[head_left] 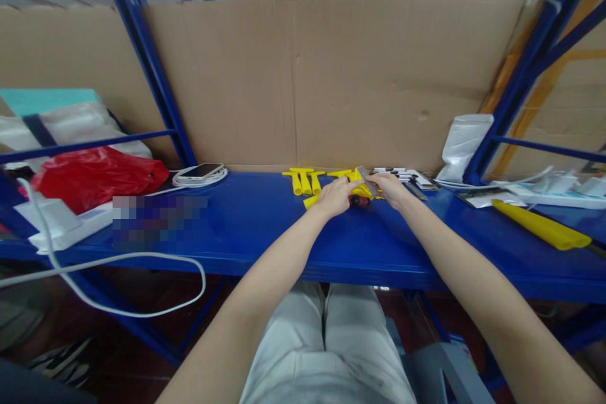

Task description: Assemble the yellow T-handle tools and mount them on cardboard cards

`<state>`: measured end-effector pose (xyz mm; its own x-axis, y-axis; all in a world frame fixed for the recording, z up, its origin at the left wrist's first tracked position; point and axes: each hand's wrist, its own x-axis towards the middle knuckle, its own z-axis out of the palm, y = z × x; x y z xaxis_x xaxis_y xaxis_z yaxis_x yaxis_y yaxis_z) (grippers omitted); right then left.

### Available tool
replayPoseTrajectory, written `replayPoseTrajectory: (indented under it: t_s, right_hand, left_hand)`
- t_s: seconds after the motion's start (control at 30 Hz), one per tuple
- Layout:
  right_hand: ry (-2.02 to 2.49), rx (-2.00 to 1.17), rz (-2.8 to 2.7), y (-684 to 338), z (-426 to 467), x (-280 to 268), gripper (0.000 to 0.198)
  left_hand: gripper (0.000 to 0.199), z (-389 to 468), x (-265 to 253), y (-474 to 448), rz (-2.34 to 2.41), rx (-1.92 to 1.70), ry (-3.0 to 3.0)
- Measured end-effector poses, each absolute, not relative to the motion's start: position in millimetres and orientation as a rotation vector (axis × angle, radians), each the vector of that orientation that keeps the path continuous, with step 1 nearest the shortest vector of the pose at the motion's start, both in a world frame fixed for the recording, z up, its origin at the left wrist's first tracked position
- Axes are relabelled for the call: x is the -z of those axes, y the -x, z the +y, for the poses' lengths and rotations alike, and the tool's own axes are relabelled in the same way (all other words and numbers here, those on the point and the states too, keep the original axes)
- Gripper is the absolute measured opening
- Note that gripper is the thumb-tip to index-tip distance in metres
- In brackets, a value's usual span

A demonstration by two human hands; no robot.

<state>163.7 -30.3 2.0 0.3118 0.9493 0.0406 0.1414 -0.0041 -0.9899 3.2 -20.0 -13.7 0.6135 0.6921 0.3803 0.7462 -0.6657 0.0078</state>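
Note:
My left hand is closed around a yellow T-shaped handle, whose end sticks out beside the palm. Its fingers reach a flat grey metal blade in front. My right hand pinches that blade from the other side, so the hands almost meet. Whether the blade is joined to the yellow handle I cannot tell. Under the hands lies a small red and black object, partly hidden. Several yellow T-shaped handles lie just left, and more yellow pieces are behind my hands.
Black-and-white packets and a white pouch are at the back right. A long yellow-sleeved object lies right. On the left are a phone, red plastic bag and power strip. A white cable hangs over the front edge.

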Motion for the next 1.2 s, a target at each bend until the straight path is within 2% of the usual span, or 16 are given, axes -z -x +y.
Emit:
replayPoseTrajectory:
  t_s: [0.27, 0.47, 0.77, 0.83, 0.97, 1.03, 1.2]
  right_hand:
    - [1.411, -0.847, -1.032, -172, -25, 2, 0.010]
    - [1.423, -0.755, -1.113, -177, -20, 6, 0.016]
    - [1.418, -0.841, -1.146, -178, -20, 4, 0.012]
    - [1.480, -0.724, -1.177, -185, -18, 4, 0.013]
    - [1.851, -0.158, -1.405, -207, -14, 6, 0.016]
    - [2.045, 0.026, -1.485, -216, -15, 8, 0.017]
    - [2.307, 0.069, -1.474, -228, -17, 14, 0.018]
  left_hand:
    - [0.061, -29, 14, -7, -1.052, 0.469, 2.728]
    - [0.062, -27, 15, -7, -1.065, 0.485, 2.735]
    - [0.061, -30, 14, -7, -1.141, 0.478, 2.700]
    - [0.062, -28, 14, -7, -1.176, 0.470, 2.690]
    - [0.059, -20, 17, -5, -1.228, 0.471, 2.675]
    - [0.059, -16, 19, -4, -1.247, 0.482, 2.665]
    - [0.058, -13, 20, -3, -1.299, 0.515, 2.664]
